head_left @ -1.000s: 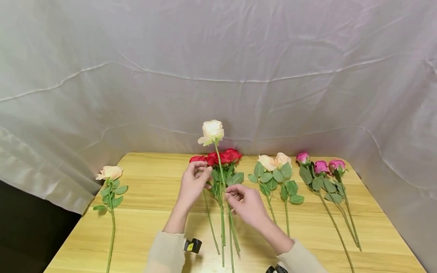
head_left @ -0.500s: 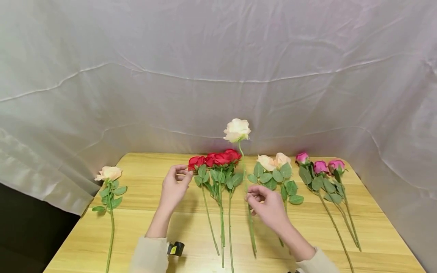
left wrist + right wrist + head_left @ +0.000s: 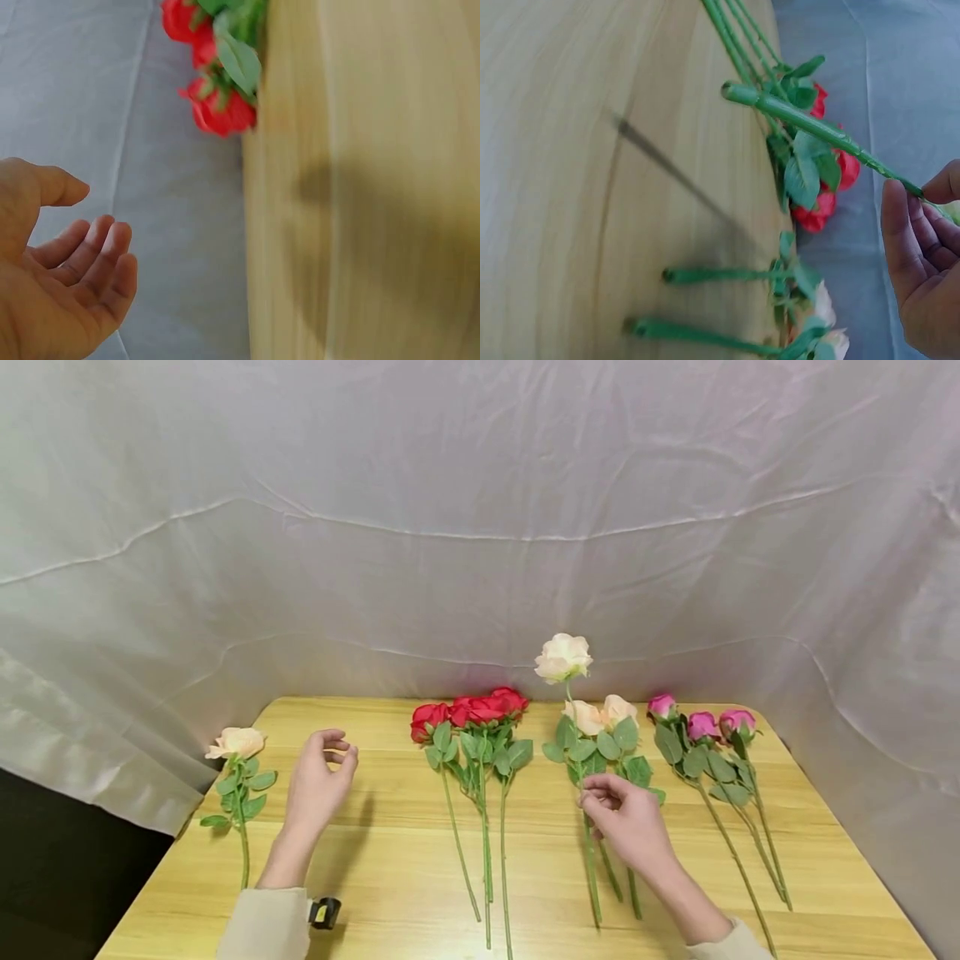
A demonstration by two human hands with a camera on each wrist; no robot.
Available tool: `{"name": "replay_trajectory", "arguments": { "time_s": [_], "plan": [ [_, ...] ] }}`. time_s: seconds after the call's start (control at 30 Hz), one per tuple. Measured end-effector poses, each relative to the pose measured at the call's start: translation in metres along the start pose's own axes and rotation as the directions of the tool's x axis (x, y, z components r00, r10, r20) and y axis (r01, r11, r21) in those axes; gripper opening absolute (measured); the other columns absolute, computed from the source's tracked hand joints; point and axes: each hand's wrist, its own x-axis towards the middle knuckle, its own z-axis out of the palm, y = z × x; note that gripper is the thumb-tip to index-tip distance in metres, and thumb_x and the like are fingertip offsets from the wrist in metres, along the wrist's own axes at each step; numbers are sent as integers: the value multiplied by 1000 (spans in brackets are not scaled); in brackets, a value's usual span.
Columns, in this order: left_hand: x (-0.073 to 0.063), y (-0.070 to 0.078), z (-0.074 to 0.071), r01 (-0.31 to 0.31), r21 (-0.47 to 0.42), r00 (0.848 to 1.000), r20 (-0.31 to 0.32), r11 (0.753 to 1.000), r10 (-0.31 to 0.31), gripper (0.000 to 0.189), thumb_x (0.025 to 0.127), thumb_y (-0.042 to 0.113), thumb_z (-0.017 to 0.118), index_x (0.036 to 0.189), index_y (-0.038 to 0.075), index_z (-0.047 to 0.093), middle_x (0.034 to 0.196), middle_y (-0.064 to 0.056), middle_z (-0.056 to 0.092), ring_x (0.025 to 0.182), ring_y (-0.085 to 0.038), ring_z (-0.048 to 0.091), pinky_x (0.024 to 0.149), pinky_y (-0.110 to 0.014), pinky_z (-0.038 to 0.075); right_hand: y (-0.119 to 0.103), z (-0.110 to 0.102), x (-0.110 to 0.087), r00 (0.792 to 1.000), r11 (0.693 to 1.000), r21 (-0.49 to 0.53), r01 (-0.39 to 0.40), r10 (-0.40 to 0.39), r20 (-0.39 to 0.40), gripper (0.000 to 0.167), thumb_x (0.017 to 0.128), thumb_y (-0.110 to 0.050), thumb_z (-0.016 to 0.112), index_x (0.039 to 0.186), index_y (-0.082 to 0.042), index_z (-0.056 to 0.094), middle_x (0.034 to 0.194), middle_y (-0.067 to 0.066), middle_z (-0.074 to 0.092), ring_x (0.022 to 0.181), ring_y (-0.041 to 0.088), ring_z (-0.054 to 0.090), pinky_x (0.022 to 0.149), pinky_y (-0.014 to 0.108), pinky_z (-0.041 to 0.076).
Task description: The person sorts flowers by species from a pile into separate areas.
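My right hand (image 3: 628, 820) pinches the green stem of a pale cream rose (image 3: 564, 657) between thumb and fingers. The bloom stands upright above two peach roses (image 3: 600, 716) that lie on the table. In the right wrist view the held stem (image 3: 802, 120) slants out from the fingertips, its cut end raised over the wood. My left hand (image 3: 318, 785) hovers at the left of the table with loosely bent fingers and holds nothing. The left wrist view shows the palm of that hand (image 3: 75, 277) with thumb and fingers apart.
Several red roses (image 3: 480, 710) lie mid-table, stems toward me. Several magenta roses (image 3: 702, 725) lie at the right, and a single peach rose (image 3: 237, 743) at the far left. A grey curtain (image 3: 480, 568) hangs behind the wooden table (image 3: 390, 860).
My right hand has carried the cream rose rightward, from over the red roses to over the two peach roses. My left hand has moved away to the left.
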Motion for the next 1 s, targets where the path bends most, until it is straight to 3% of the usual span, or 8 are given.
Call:
{"name": "replay_trajectory", "arguments": {
  "time_s": [0.2, 0.33, 0.53, 0.77, 1.0],
  "plan": [
    [5, -18, -19, -38, 190, 998, -45, 981, 47, 38, 102, 18, 60, 134, -3, 56, 120, -19, 63, 103, -36, 65, 67, -40, 51, 12, -10, 4, 1000, 999, -29, -24, 23, -15, 26, 97, -4, 66, 121, 7, 69, 94, 17, 69, 61, 21, 66, 55, 33, 60],
    [6, -31, -33, -30, 282, 998, -38, 959, 42, 41, 102, 21, 59, 136, -3, 55, 124, -21, 62, 106, -38, 64, 67, -47, 53, 20, -15, 6, 998, 998, -27, -58, 57, -23, 28, 97, -3, 66, 123, 8, 68, 95, 19, 70, 60, 23, 67, 54, 33, 60],
    [7, -52, -55, 9, 364, 1000, 18, 931, -17, 47, 103, 23, 57, 140, -5, 50, 131, -28, 56, 107, -45, 60, 68, -53, 52, 34, -21, 10, 995, 994, -46, -103, 102, -19, 33, 97, -4, 65, 127, 9, 65, 94, 16, 69, 62, 23, 67, 57, 33, 61],
    [9, -76, -73, 21, 455, 997, 59, 890, -54, 49, 100, 20, 58, 134, -15, 49, 128, -38, 48, 111, -58, 51, 77, -64, 47, 47, -23, 17, 992, 988, -89, -129, 129, -12, 30, 99, -6, 63, 125, 9, 66, 91, 13, 66, 61, 21, 65, 55, 31, 59],
    [15, -89, -85, 88, 535, 976, 122, 840, -180, 51, 98, 21, 55, 128, -18, 47, 120, -41, 44, 103, -59, 51, 68, -62, 48, 52, -23, 20, 989, 983, -115, -143, 145, 6, 31, 99, -7, 63, 125, 10, 66, 91, 13, 68, 61, 22, 65, 54, 31, 59]
  ]
}}
